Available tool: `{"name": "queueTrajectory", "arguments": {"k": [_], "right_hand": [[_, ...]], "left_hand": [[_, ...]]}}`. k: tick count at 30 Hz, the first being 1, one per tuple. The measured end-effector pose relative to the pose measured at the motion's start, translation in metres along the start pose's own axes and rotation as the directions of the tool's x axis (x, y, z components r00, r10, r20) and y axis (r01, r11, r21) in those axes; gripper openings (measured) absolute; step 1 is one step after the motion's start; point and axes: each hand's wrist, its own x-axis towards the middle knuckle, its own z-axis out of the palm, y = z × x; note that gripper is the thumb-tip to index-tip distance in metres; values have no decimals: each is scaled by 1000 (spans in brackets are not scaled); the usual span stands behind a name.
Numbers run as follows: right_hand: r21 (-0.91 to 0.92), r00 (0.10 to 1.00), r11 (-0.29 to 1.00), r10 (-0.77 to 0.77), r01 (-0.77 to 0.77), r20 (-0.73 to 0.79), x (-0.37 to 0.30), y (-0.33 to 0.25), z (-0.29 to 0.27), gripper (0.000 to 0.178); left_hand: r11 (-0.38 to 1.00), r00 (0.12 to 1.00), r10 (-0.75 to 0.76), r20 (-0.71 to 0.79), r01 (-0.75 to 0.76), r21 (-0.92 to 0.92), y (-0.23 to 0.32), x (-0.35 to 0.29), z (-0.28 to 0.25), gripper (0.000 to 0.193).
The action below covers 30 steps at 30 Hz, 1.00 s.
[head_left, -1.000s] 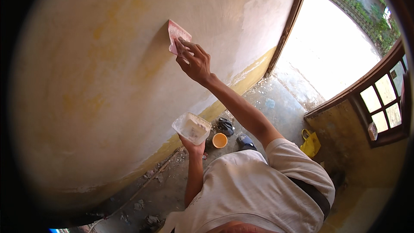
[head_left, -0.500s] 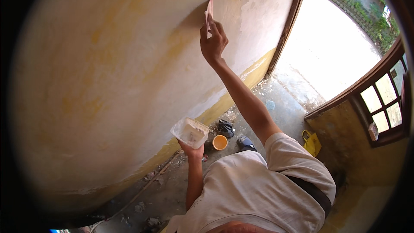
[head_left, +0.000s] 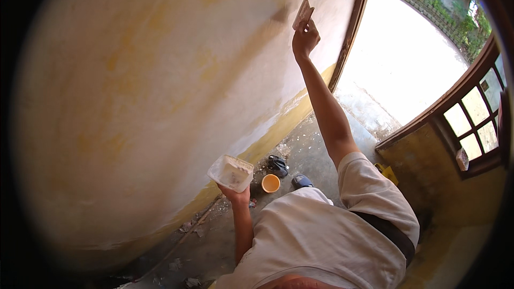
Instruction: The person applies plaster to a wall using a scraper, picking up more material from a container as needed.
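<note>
My right hand (head_left: 306, 40) is raised at the end of an outstretched arm and grips a flat putty spreader (head_left: 303, 15) by its back edge. The spreader's face carries whitish smears, and it stands off the wall, with its shadow to the left. The wall (head_left: 160, 107) is coated in patchy white over yellow. Low on the left, my left hand (head_left: 235, 195) holds a square translucent plastic tub (head_left: 231, 173) from beneath. Some pale paste shows inside the tub. The left fingers are partly hidden under it.
On the floor are an orange-rimmed bucket (head_left: 271, 183), a black bundle (head_left: 277, 166) and a blue-grey sandal (head_left: 302, 181). A yellow bag (head_left: 387, 173) stands by the right wall. A brown door frame (head_left: 353, 27) edges a bright doorway; a paned window (head_left: 475, 123) is at the right. Debris lies along the wall's foot.
My right hand has swung right and away from the wall with the spreader, which has turned to show its flat face. The tub in my left hand has shifted slightly left and down.
</note>
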Motion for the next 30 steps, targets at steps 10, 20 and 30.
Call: {"name": "queueTrajectory", "arguments": {"k": [10,20,30], "right_hand": [[429,664,695,-705,576,250,-181,-135,12,43],[57,913,912,-402,406,-76,-67,-51,19,31],[421,711,799,-586,428,390,-195,-65,-34,43]], "left_hand": [[1000,1000,-14,18,15,-8,-6,7,21,51],[999,998,49,29,-49,11,-10,0,4,56],[1000,1000,-2,8,2,2,-10,-1,6,55]]}}
